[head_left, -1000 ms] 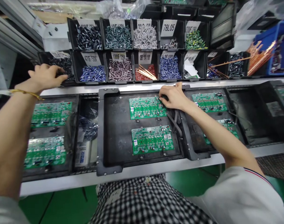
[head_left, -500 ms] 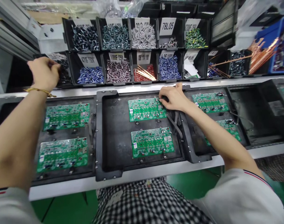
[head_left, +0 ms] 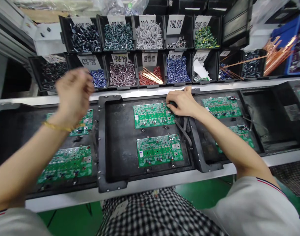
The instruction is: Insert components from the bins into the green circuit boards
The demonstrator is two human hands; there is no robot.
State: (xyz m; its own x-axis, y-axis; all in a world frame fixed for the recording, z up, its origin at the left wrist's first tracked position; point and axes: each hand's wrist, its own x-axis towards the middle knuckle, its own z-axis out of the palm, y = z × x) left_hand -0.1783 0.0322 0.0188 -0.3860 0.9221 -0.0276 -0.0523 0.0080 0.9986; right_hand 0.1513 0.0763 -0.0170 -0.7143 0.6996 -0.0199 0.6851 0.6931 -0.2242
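Observation:
My left hand (head_left: 75,93), blurred by motion, is in the air above the back edge of the left tray, in front of the bin of blue capacitors (head_left: 98,78). Its fingers are bent together; what they hold, if anything, cannot be made out. At the upper right corner of the upper middle green circuit board (head_left: 152,115), my right hand (head_left: 181,102) rests with curled fingers, its fingertips on small parts there. A second green board (head_left: 160,150) lies below it in the same black tray (head_left: 119,141).
Two rows of black part bins (head_left: 122,70) stand behind the trays. More green boards lie in the left tray and the right tray (head_left: 209,157). Copper-coloured strips (head_left: 279,60) lean by a blue crate (head_left: 279,34) at the right.
My left hand has moved right and towards me, away from the leftmost lower bin, which is now uncovered. My right hand has stayed at the board's corner. The view has shifted slightly.

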